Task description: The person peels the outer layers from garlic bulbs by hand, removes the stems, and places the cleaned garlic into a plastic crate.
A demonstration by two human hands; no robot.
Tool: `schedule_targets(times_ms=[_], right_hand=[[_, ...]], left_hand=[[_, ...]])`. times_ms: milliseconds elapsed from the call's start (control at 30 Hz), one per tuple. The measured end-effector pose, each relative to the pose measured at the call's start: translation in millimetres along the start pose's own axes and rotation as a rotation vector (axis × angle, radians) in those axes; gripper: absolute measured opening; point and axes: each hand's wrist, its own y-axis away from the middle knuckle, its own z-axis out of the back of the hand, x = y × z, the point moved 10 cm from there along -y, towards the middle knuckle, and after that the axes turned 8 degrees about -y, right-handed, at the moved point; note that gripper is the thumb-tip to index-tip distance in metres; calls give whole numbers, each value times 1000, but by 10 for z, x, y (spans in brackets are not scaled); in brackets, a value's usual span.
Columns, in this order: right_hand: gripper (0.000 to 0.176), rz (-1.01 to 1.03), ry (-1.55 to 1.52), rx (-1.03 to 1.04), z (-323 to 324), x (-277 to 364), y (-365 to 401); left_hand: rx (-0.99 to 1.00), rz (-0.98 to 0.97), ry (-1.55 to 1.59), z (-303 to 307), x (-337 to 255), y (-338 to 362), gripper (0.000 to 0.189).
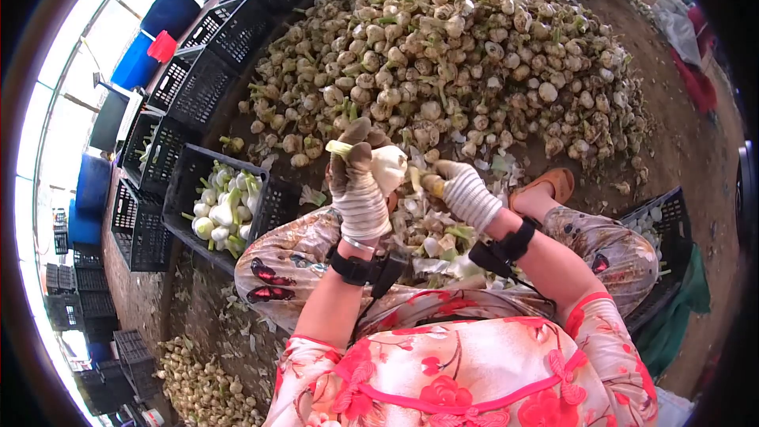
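My left hand (360,182), in a dirty striped glove, is wrapped round a large white bulb (388,168) with its cut green stem sticking out to the left. Just right of the bulb, my right hand (465,190), gloved too, is closed on a small yellowish thing (432,183) that I cannot make out clearly. Between my knees lie loose peelings (431,241). Beyond my hands rises a big heap of unpeeled bulbs (443,55). At my left, a black crate (188,182) holds peeled white bulbs (227,209).
More black crates (194,87) line the left side, with blue barrels (170,12) and a red container (162,47) behind. Another crate (672,225) with a green cloth (680,300) stands at my right. A smaller bulb pile (207,383) lies at the lower left.
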Motion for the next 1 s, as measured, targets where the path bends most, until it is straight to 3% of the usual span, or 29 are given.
schedule_targets(times_ms=[33,67,133,267,300,433,533,633,667,767,800,833,867,933,1000], right_hand=[[17,31,193,-63,113,-88,-57],[20,265,16,-9,38,52,-66],[22,118,-199,54,-18,100,44],[26,366,33,32,-128,741,124],[25,7,-169,63,-163,472,138],[22,151,-201,177,-238,491,204],[23,-26,-154,200,-230,249,197],[23,-25,-109,7,-11,325,202],[22,218,-234,-73,102,427,114],[21,509,-323,-207,151,767,121],[21,563,-399,-199,61,903,165],[24,659,-303,-205,-12,989,171],[24,589,-345,-220,-55,915,126],[25,388,-756,-213,-56,558,-93],[20,219,-913,-260,-42,94,-267]], left_hand=[[33,25,107,-15,20,-57,43],[134,95,157,-61,80,-103,45],[179,219,266,-98,225,-77,48],[155,186,108,-160,189,3,52],[181,154,103,-177,197,1,53],[200,195,195,-160,196,-36,53],[199,212,181,-97,291,-80,53],[102,263,264,4,415,-135,45],[91,293,253,23,465,-133,44],[113,374,301,-106,538,-48,37],[142,327,155,-224,430,65,35],[162,-113,-497,-176,333,50,32],[170,-221,-566,-196,295,113,28],[160,-442,-702,-230,224,268,20],[297,-171,-373,-403,68,220,16]])
